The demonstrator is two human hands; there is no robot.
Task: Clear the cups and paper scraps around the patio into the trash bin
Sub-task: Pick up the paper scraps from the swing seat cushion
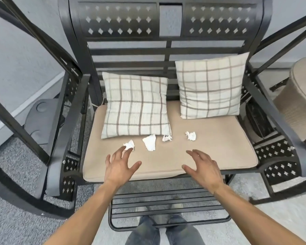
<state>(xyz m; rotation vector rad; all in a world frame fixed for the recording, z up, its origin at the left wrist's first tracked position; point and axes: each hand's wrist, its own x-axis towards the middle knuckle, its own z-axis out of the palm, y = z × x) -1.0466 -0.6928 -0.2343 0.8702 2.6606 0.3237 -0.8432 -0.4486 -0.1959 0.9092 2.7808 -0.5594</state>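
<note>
Several crumpled white paper scraps lie in a row on the tan seat cushion (219, 149) of a black metal bench. The leftmost scrap (129, 144) sits right at the fingertips of my left hand (119, 165), whose fingers are spread and straight. To its right lie a larger flat scrap (150, 142), a small scrap (167, 138) by the pillow corner, and a crumpled scrap (191, 135). My right hand (202, 167) hovers over the cushion's front edge with fingers spread, holding nothing. No cups or trash bin are in view.
Two plaid pillows (135, 106) (210, 87) lean against the bench back. Black armrests (65, 128) (276, 117) flank the seat, and a slatted footrest (166, 207) lies below it. A wicker piece (302, 96) stands at the right.
</note>
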